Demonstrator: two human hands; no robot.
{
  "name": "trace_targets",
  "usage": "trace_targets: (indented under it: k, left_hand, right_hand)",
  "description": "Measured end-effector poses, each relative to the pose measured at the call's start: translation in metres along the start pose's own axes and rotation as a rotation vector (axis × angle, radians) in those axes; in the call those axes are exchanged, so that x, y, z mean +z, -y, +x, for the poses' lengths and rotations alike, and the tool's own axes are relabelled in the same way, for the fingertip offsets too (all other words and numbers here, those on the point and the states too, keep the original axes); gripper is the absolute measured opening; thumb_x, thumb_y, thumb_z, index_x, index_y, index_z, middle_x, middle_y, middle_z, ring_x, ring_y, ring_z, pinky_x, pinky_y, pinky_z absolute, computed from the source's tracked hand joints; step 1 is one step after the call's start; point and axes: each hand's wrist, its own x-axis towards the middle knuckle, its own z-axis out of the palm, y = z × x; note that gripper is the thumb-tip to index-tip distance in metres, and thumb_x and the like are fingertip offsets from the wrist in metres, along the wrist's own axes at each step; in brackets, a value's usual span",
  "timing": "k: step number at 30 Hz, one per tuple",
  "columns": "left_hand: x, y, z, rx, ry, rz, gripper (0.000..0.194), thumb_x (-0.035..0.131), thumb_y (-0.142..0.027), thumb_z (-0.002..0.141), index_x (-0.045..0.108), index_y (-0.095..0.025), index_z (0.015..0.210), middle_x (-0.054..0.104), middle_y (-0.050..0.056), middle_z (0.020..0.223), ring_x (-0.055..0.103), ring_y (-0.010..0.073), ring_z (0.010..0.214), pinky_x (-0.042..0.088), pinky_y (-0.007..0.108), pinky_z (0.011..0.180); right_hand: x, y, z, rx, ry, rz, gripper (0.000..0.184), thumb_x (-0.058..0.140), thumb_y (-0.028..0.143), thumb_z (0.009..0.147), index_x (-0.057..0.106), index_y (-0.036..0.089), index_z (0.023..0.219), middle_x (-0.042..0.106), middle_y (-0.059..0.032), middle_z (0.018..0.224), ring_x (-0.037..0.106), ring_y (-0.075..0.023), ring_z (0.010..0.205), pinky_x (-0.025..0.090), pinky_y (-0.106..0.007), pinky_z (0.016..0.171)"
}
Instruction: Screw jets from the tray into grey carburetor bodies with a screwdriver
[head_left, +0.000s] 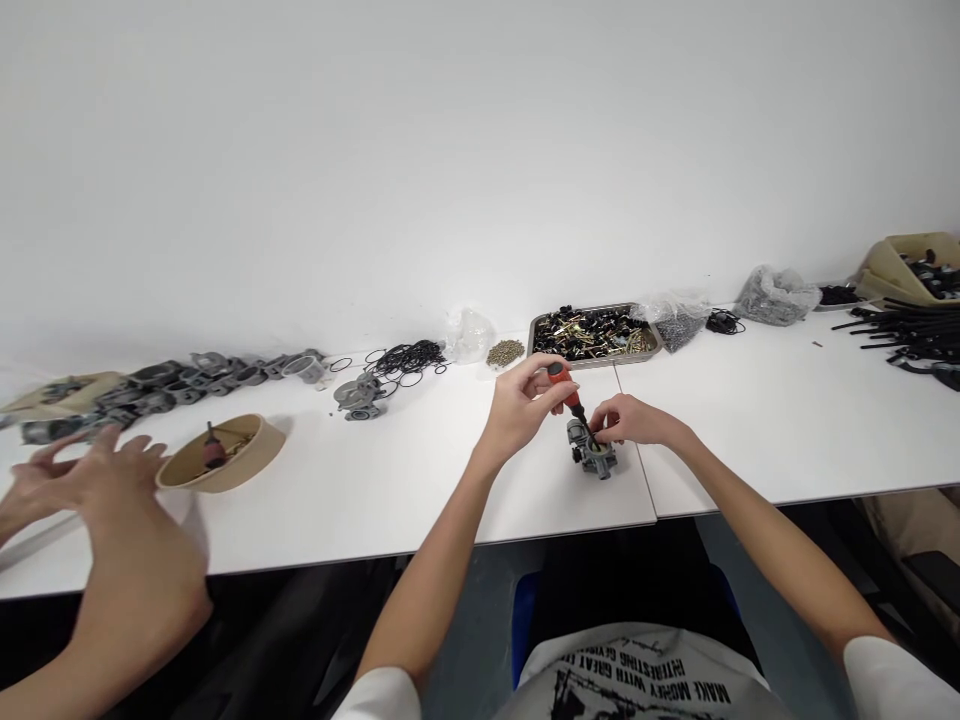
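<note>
A screwdriver [564,388] with a red and black handle is gripped by my left hand [525,395]. It tilts so that its shaft points down into a small grey metal carburetor body [598,458] on the white table. My right hand [628,418] is at the carburetor's upper right side, its fingers bent in close to the screwdriver tip and holding the body's edge. Whether a small part is between those fingertips is hidden.
A co-worker's hands [97,480] are at the far left beside a tan bowl [255,455]. Along the wall lie grey castings [180,385], black O-rings [409,358], brass pieces [505,352], a metal tray [651,350] of screws, plastic bags [776,295] and black hoses [907,325].
</note>
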Motion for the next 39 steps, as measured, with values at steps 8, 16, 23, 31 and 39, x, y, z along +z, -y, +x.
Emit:
trace_targets:
  k: [8,16,23,31,39]
  left_hand:
    - [0.018,-0.024,0.004,-0.019,0.244,0.040,0.021,0.080,-0.029,0.073,0.065,-0.018,0.084,0.067,0.004,0.084,0.057,0.0077,0.050,0.049,0.022,0.043]
    - [0.009,-0.026,0.011,0.005,0.343,0.015,0.019,0.076,-0.027,0.076,0.073,-0.020,0.094,0.066,0.007,0.095,0.060,0.0105,0.060,0.053,0.022,0.046]
    - [-0.001,-0.030,0.011,0.046,0.426,0.089,0.017,0.060,-0.022,0.088,0.074,-0.021,0.098,0.070,0.009,0.096,0.068,0.0165,0.078,0.060,0.029,0.066]
    - [0.007,-0.024,0.009,0.036,0.302,0.088,0.021,0.072,-0.019,0.078,0.073,-0.021,0.099,0.072,0.007,0.093,0.071,0.0175,0.079,0.061,0.028,0.065]
    - [-0.033,-0.021,0.005,-0.010,0.209,-0.008,0.017,0.075,-0.021,0.077,0.070,-0.017,0.093,0.074,0.009,0.088,0.068,0.0151,0.059,0.056,0.028,0.052]
  right_hand:
    - [0.003,-0.009,0.005,-0.064,-0.015,-0.002,0.009,0.063,0.018,0.073,0.068,0.014,0.080,0.062,-0.0010,0.068,0.053,-0.0116,0.058,0.043,-0.025,0.054]
    - [0.003,-0.010,0.003,-0.056,0.001,-0.002,0.016,0.061,0.017,0.075,0.070,0.013,0.086,0.062,0.0004,0.067,0.053,-0.0109,0.055,0.044,-0.024,0.055]
    - [0.002,-0.008,0.003,-0.061,0.016,0.027,0.014,0.062,0.020,0.073,0.070,0.013,0.082,0.062,0.0002,0.065,0.054,-0.0118,0.055,0.045,-0.026,0.056]
    - [0.003,-0.006,0.005,-0.047,0.027,0.031,0.009,0.061,0.020,0.073,0.065,0.015,0.079,0.061,0.0011,0.064,0.052,-0.0106,0.054,0.043,-0.024,0.054]
    - [-0.003,-0.009,-0.012,-0.112,0.029,-0.070,0.025,0.060,0.031,0.086,0.071,0.014,0.100,0.063,-0.0073,0.099,0.059,-0.0135,0.072,0.049,-0.027,0.066]
